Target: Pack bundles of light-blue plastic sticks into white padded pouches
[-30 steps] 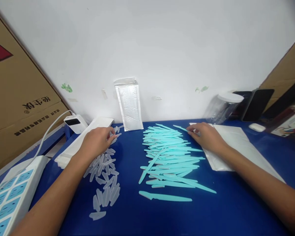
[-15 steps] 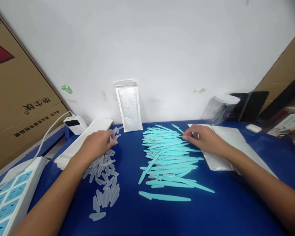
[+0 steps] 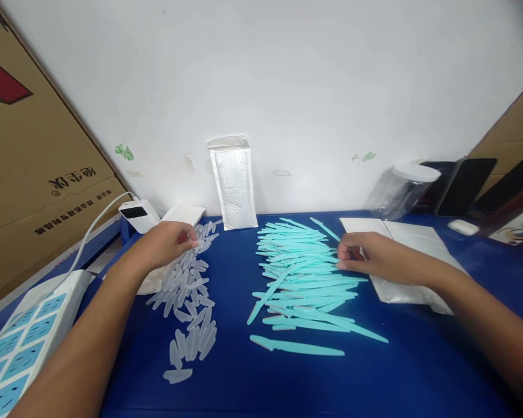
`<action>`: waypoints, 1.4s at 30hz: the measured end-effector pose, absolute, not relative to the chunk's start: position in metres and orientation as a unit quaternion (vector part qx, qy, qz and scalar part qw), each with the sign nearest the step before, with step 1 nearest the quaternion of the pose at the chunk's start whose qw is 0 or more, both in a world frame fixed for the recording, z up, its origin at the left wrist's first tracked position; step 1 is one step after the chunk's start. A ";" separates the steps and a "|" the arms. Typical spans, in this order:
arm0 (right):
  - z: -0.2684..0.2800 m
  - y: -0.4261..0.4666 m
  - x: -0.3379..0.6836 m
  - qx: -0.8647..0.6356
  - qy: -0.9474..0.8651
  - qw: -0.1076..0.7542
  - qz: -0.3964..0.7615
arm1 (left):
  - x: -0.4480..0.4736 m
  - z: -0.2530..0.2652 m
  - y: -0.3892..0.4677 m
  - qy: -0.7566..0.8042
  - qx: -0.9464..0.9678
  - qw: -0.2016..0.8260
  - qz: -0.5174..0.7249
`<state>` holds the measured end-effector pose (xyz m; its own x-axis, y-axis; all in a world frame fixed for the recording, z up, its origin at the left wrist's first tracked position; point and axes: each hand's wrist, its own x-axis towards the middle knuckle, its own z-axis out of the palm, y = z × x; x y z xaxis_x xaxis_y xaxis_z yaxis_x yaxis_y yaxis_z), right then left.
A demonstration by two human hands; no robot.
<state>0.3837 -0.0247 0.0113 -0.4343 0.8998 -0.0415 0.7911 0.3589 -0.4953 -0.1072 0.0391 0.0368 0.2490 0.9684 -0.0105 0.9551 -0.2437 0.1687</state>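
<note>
Turquoise eyebrow razors (image 3: 305,284) lie in a loose pile on the blue table, mostly with handles pointing right. One razor (image 3: 296,346) lies apart at the near side. Clear plastic blade caps (image 3: 192,284) are scattered to the left. My left hand (image 3: 172,244) is over the far left part of the caps, its fingers curled in a pinch; what they hold, if anything, is hidden. At the right ends of the razors, my right hand (image 3: 361,255) has thumb and fingers closed about a handle end.
A silvery padded pouch (image 3: 233,186) leans on the wall. White packets lie under the right hand (image 3: 412,244) and behind the left hand (image 3: 185,213). A power strip (image 3: 39,331) and white device (image 3: 139,215) are left; a clear jar (image 3: 403,194) and dark phone (image 3: 466,186) stand right.
My right hand has moved slightly right and nearer along the razor ends. My left hand has drawn back a little to the left over the caps. The view has shifted slightly.
</note>
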 end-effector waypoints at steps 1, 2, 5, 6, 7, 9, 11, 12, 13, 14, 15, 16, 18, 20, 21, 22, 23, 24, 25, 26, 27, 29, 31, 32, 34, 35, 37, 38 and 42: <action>0.014 -0.026 0.382 -0.515 -0.814 0.134 0.233 | -0.103 0.034 0.039 0.603 0.793 0.071 0.050; 0.016 -0.026 0.380 -0.514 -0.810 0.153 0.236 | -0.098 0.031 0.039 0.596 0.799 0.066 0.054; 0.018 -0.027 0.374 -0.525 -0.793 0.223 0.215 | -0.086 0.020 0.041 0.576 0.813 0.041 0.069; 0.018 -0.027 0.372 -0.528 -0.789 0.243 0.200 | -0.083 0.018 0.041 0.572 0.816 0.039 0.072; 0.017 -0.027 0.371 -0.529 -0.787 0.259 0.183 | -0.081 0.016 0.041 0.570 0.818 0.040 0.073; 0.014 -0.026 0.368 -0.525 -0.790 0.279 0.149 | -0.079 0.014 0.040 0.571 0.816 0.051 0.071; 0.011 -0.026 0.365 -0.518 -0.796 0.290 0.121 | -0.076 0.014 0.038 0.569 0.816 0.071 0.072; 0.010 -0.027 0.363 -0.513 -0.799 0.291 0.115 | -0.075 0.014 0.037 0.563 0.819 0.084 0.074; 0.009 -0.027 0.362 -0.510 -0.802 0.291 0.113 | -0.073 0.014 0.036 0.554 0.823 0.097 0.076; 0.008 -0.028 0.360 -0.506 -0.804 0.291 0.114 | -0.071 0.014 0.035 0.544 0.828 0.107 0.079; 0.007 -0.029 0.358 -0.503 -0.805 0.291 0.118 | -0.068 0.013 0.034 0.533 0.834 0.113 0.084; 0.006 -0.030 0.356 -0.497 -0.807 0.294 0.123 | -0.065 0.011 0.033 0.522 0.841 0.114 0.089; 0.003 -0.031 0.353 -0.484 -0.809 0.304 0.135 | -0.059 0.008 0.031 0.499 0.853 0.112 0.105; 0.001 -0.032 0.352 -0.473 -0.811 0.313 0.146 | -0.052 0.007 0.027 0.480 0.861 0.114 0.121; 0.000 -0.033 0.351 -0.470 -0.811 0.315 0.149 | -0.049 0.007 0.025 0.473 0.863 0.119 0.130; 0.000 -0.034 0.350 -0.469 -0.810 0.316 0.153 | -0.044 0.009 0.022 0.468 0.864 0.126 0.140; 0.000 -0.036 0.349 -0.467 -0.810 0.318 0.160 | -0.040 0.011 0.018 0.465 0.861 0.136 0.151; 0.001 -0.038 0.348 -0.465 -0.807 0.321 0.172 | -0.035 0.014 0.014 0.464 0.856 0.153 0.165; 0.002 -0.040 0.347 -0.463 -0.802 0.326 0.192 | -0.030 0.016 0.010 0.463 0.849 0.177 0.182; 0.004 -0.043 0.345 -0.461 -0.793 0.334 0.217 | -0.025 0.019 0.006 0.461 0.839 0.208 0.199; 0.005 -0.045 0.342 -0.461 -0.782 0.342 0.242 | -0.020 0.021 0.001 0.456 0.829 0.241 0.216; 0.008 -0.049 0.337 -0.465 -0.758 0.359 0.284 | -0.009 0.021 -0.007 0.437 0.810 0.303 0.247; 0.010 -0.052 0.333 -0.467 -0.739 0.375 0.309 | 0.000 0.018 -0.014 0.414 0.794 0.351 0.273; 0.011 -0.053 0.331 -0.466 -0.732 0.382 0.318 | 0.004 0.016 -0.017 0.404 0.787 0.371 0.283; 0.011 -0.054 0.328 -0.462 -0.722 0.391 0.335 | 0.009 0.012 -0.022 0.390 0.774 0.403 0.292; 0.012 -0.054 0.327 -0.461 -0.719 0.392 0.341 | 0.012 0.010 -0.024 0.386 0.771 0.414 0.291; 0.012 -0.055 0.326 -0.462 -0.715 0.390 0.352 | 0.015 0.009 -0.027 0.383 0.769 0.423 0.286; 0.012 -0.055 0.326 -0.463 -0.713 0.388 0.357 | 0.016 0.009 -0.028 0.384 0.769 0.424 0.285; 0.013 -0.057 0.326 -0.465 -0.709 0.382 0.367 | 0.020 0.010 -0.032 0.387 0.759 0.435 0.289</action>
<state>0.3258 -0.0571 0.0131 -0.2756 0.9399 0.2014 0.3791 0.2988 -0.8758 0.0199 -0.0323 0.0102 0.5324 0.8403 0.1023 0.3361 -0.3207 0.8856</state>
